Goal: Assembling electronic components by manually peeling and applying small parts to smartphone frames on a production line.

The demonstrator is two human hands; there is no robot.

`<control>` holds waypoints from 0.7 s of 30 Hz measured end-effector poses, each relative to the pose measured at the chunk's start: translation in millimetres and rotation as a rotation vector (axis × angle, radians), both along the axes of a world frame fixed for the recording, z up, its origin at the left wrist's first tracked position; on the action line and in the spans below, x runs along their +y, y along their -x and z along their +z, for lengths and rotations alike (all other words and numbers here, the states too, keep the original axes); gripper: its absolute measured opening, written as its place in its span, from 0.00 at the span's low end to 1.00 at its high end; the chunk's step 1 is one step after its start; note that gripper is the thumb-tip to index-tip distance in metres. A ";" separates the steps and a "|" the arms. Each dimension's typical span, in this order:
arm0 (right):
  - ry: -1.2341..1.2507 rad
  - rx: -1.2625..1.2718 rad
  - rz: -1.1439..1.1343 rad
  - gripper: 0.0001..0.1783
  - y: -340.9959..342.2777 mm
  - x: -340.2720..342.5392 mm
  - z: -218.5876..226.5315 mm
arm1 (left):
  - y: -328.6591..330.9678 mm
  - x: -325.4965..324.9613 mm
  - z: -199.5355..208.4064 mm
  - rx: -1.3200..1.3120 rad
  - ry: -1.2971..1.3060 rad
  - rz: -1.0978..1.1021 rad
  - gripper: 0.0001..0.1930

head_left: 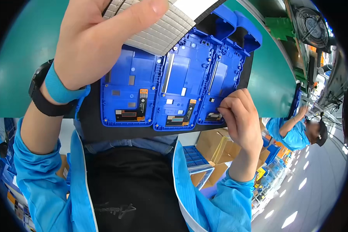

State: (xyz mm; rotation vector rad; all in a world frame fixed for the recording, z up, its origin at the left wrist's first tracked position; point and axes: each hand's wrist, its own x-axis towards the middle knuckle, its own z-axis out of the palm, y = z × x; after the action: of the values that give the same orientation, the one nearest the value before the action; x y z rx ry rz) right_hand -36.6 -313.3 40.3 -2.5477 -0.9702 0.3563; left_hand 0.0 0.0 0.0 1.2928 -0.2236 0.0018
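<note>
My left hand (91,48) grips a sheet of small grey rectangular pads (164,34) on a white backing, thumb on top, above the left and middle housings. Three blue plastic housings (199,52) lie side by side, inner faces up, with several pale pads stuck inside. Orange-and-black flex circuits (143,102) show near their lower ends. At the lower end of the right housing, my right hand (241,116) is closed in a pinch, fingertips down by its black part. Whatever lies between those fingertips is hidden.
The housings rest on a black mat (91,125) at the near edge of a green table (272,85). Cardboard boxes (212,145) and a blue crate (195,156) stand below the table to the right. A co-worker in blue (290,133) sits farther right, near a fan (312,24).
</note>
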 end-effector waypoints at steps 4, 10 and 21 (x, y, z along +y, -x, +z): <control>-0.008 0.004 -0.005 0.09 11.1 8.7 -5.8 | 8.5 6.7 -0.1 0.010 -0.006 -0.004 0.23; 0.012 -0.003 0.016 0.09 -1.6 -1.2 -2.8 | -0.2 -3.5 -0.8 0.007 0.027 0.004 0.22; -0.008 -0.026 -0.049 0.14 13.5 -10.3 0.9 | -1.5 -1.7 -3.3 -0.015 0.014 0.011 0.23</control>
State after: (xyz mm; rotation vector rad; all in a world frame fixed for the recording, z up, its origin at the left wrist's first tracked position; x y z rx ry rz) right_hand -50.1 -323.5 41.2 -2.5702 -0.9145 0.3058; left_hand 1.5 -1.7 -3.3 1.2805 -0.2287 0.0221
